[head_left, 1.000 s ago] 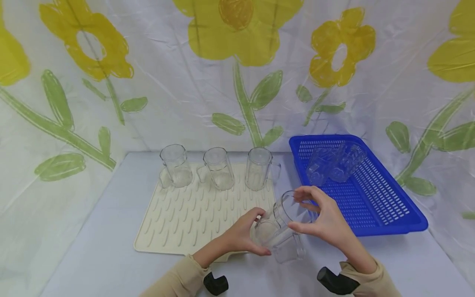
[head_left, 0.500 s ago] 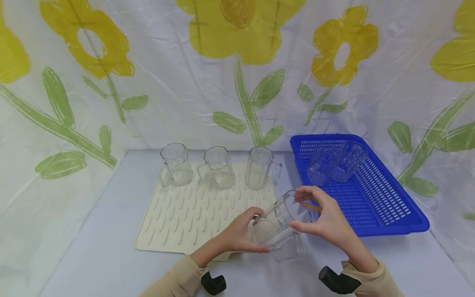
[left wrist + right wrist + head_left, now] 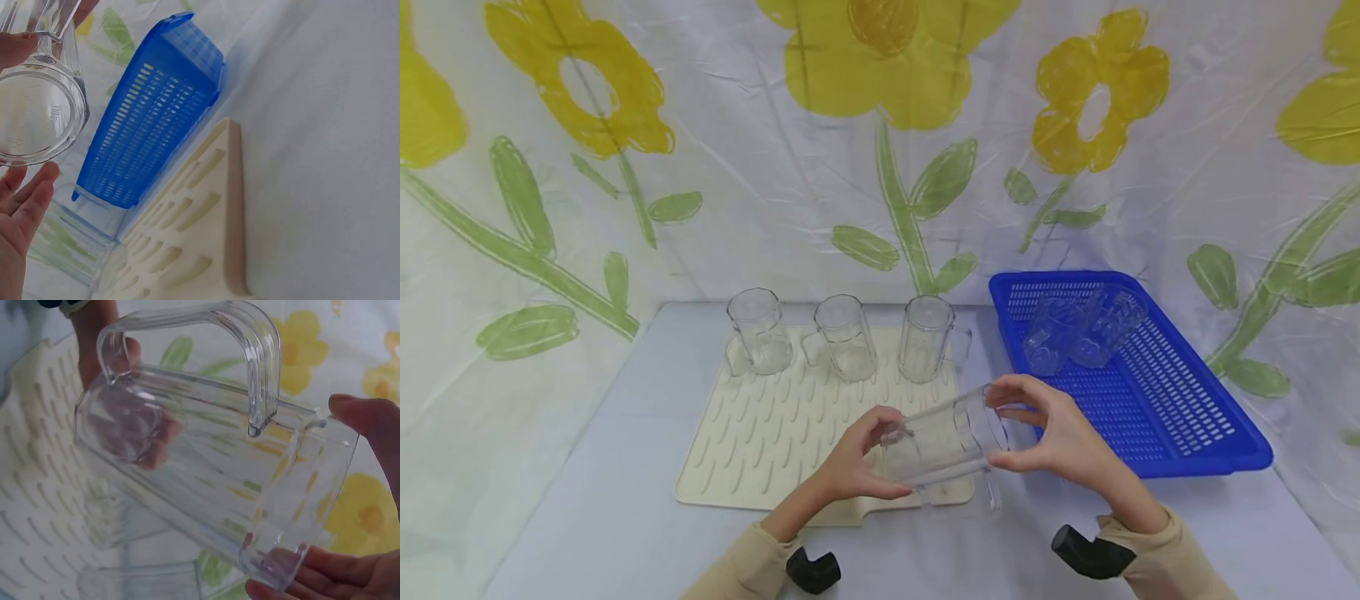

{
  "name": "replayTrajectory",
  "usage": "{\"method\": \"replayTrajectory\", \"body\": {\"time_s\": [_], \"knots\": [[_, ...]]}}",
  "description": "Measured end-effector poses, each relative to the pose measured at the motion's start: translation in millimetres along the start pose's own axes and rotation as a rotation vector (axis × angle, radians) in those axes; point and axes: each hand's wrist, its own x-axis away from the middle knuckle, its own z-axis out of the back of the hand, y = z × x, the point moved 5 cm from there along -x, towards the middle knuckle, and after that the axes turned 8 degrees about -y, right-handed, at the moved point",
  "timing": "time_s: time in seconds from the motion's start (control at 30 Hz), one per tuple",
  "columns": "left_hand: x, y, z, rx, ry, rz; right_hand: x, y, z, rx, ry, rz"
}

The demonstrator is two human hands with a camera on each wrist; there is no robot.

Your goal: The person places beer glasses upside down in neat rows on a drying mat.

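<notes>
Both hands hold a clear glass beer mug [image 3: 938, 437] in the air, tilted on its side over the right front corner of a cream drying mat [image 3: 760, 454]. At the base end, my left hand [image 3: 859, 463] grips it between thumb and fingers; the round base [image 3: 37, 119] faces the left wrist camera. My right hand [image 3: 1051, 427] holds the rim end, thumb on one side and fingertips on the other. The mug's handle [image 3: 265, 369] hangs downward in the head view, untouched by either hand.
Along the mat's back edge stand three more glass mugs, a left one [image 3: 762, 333], a middle one [image 3: 847, 340] and a right one [image 3: 927, 340]. A blue plastic basket [image 3: 1251, 454] at the right holds clear glass mugs [image 3: 1051, 337]. A flower-printed curtain [image 3: 737, 208] hangs behind the table.
The mug has swung closer to horizontal, its base end moving left and up with my left hand. My right hand stays nearly in place at the rim.
</notes>
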Motion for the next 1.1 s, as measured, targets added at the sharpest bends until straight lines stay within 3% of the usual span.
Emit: {"method": "replayTrajectory", "body": {"time_s": [0.17,0.3,0.57,0.7,1.1], "knots": [[7.7,-8.5,6.6,0.117,0.000,-0.053,0.3,2.2,-0.4,0.014,-0.060,0.014],[9.1,-9.0,12.7,0.190,0.007,-0.053,1.4,3.6,-1.0,0.025,-0.065,0.013],[9.9,-1.0,24.6,0.119,0.078,-0.020,8.2,14.3,-8.4,0.011,-0.030,0.027],[10.2,0.6,27.1,0.138,0.101,-0.018,12.5,20.3,-13.8,-0.019,-0.011,0.054],[-1.9,10.5,33.6,0.188,0.119,-0.128,18.1,32.3,-28.0,-0.027,0.013,0.077]]}}
